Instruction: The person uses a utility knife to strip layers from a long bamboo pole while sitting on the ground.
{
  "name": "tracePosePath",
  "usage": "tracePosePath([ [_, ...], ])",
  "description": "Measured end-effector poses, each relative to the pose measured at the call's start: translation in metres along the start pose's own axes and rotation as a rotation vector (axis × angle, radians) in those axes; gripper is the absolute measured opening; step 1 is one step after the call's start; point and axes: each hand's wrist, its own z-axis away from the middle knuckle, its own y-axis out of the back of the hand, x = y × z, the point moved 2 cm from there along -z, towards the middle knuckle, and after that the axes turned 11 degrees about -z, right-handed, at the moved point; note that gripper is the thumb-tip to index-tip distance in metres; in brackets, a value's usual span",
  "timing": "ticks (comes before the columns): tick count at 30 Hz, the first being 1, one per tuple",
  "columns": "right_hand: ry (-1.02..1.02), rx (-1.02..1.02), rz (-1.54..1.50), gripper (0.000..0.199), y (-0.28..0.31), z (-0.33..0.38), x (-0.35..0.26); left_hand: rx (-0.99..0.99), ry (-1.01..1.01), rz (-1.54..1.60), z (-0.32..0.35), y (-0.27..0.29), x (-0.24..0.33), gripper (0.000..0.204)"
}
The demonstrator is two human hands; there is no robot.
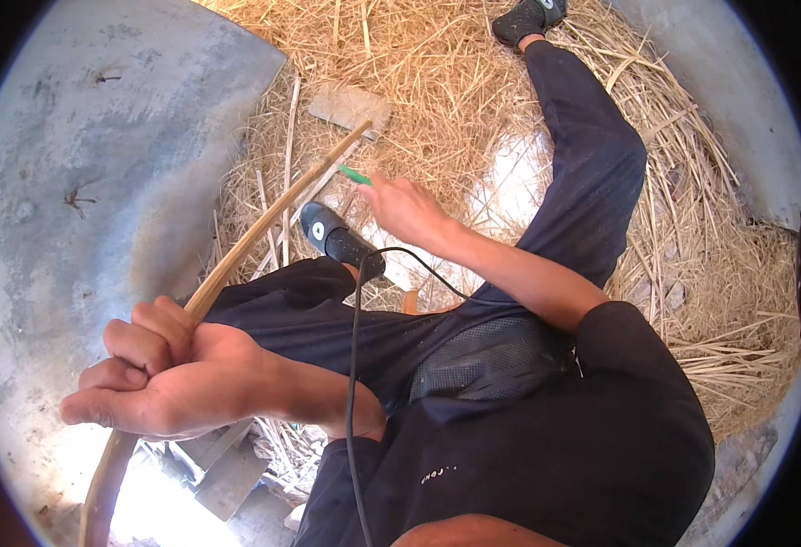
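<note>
My left hand (177, 374) is closed round a long, curved wooden stick (250, 239), at the lower left. From this fist the stick runs up and to the right, and its other end bends down past the lower edge of the view. My right hand (405, 210) grips a knife with a green handle (356, 176) near the stick's far end. The pale, narrow blade points down and left, close along the stick's right side; whether it touches the wood I cannot tell.
Loose straw and wood shavings (428, 82) cover the ground. A flat brick-like block (350, 108) lies by the stick's far end. Grey walls (81, 182) stand at left and right. My legs are spread, with a black shoe (332, 235) below the stick. A black cable (355, 365) hangs across my front.
</note>
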Motion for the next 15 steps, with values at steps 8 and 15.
tracePosePath([
  [8, -0.268, -0.193, 0.166, 0.045, -0.006, -0.008, 0.047, 0.009, -0.001, -0.002, 0.005, -0.001, 0.004, 0.05],
  [15, -0.169, 0.083, -0.068, 0.038, 0.032, -0.019, 0.015, -0.176, 0.037, 0.163, -0.005, 0.02, -0.013, 0.05],
])
